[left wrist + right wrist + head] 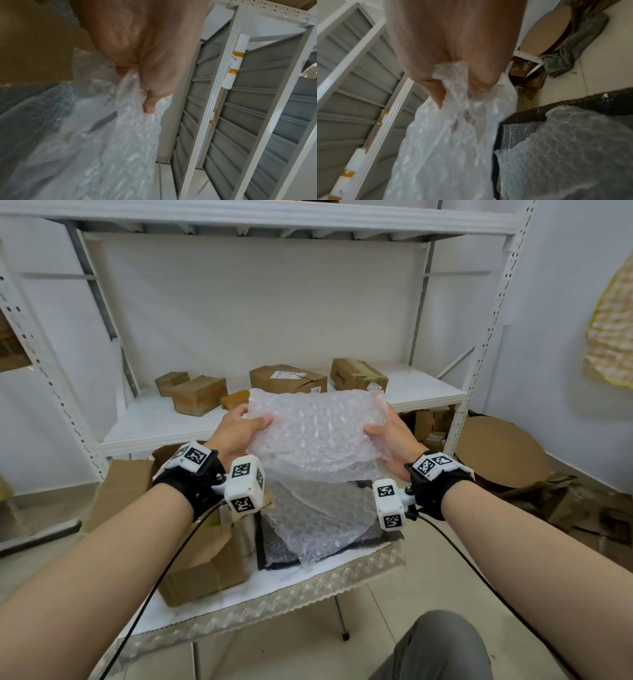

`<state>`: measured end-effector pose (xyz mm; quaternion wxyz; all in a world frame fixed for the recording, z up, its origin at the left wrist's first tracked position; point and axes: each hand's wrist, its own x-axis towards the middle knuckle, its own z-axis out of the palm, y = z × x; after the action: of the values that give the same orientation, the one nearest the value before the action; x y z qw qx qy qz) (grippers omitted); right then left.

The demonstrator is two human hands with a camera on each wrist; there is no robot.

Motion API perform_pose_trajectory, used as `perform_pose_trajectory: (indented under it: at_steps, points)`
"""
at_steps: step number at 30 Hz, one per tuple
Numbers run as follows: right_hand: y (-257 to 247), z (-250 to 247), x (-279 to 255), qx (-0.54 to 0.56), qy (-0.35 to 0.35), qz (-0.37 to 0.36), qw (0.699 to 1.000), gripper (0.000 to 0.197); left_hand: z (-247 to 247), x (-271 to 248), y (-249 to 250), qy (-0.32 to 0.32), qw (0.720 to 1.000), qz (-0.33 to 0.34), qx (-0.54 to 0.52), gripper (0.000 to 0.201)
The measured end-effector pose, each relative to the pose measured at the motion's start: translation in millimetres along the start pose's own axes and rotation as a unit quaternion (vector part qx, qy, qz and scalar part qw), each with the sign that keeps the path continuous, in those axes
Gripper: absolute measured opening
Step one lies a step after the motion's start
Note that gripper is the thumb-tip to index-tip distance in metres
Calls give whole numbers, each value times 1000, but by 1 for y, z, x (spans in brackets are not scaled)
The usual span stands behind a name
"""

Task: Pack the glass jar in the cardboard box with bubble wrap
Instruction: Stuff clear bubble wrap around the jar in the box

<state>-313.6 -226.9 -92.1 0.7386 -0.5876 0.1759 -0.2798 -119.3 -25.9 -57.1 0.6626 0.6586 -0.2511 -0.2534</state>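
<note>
**Bubble wrap held up at both ends**

At 9 o'clock, left hand [239, 428] pinching the left edge of a clear bubble wrap sheet [317, 433], thumb on top. At 3 o'clock, right hand [394, 436] gripping the right edge, plastic bunched between thumb and fingers. Sheet raised in the air, stretched between both hands.

Glass jar nowhere to be made out. Open cardboard box [202, 559] at 8 o'clock, partly hidden behind the left wrist. More clear wrap [322, 525] over black bubble wrap [277, 549] directly below. Both wrist views blurred.

Small table [274, 587] with white lace-edged cloth. White metal shelving [424, 392] at 12 o'clock, carrying small taped cartons [287, 378]. Tiled floor; round brown board [500, 453] at 3 o'clock.
</note>
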Motion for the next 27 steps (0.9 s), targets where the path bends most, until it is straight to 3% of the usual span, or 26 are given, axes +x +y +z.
perform_pose_trajectory:
  at_steps: [4,7,10,11,14,18,20,22,25,27]
  points:
    - [-2,0,-1,4,-7,-3,1000,89,-7,1,-2,-8,999,6,36,35]
    - [-5,0,1,15,29,33,999,93,-16,2,-1,2,999,9,41,36]
    - [-5,8,7,25,38,67,997,60,-24,5,5,17,998,29,56,36]
    - [-4,13,8,17,39,84,996,55,-27,6,7,22,997,36,64,35]
    - [-1,25,14,-32,39,108,993,70,-37,8,13,27,996,47,68,38]
    - [0,38,17,-7,32,101,994,35,-51,2,17,-26,999,27,27,41]
    - [0,43,19,-41,26,74,996,47,-60,-4,18,-66,998,-2,22,44]
    - [-3,50,19,-68,-8,53,996,79,-70,-8,19,-72,996,-16,39,39]
    - [1,53,23,-24,-25,40,999,79,-85,-13,22,-39,997,-18,61,24]
    - [1,61,21,-24,-48,41,998,77,-96,-15,23,-32,996,-15,78,27]
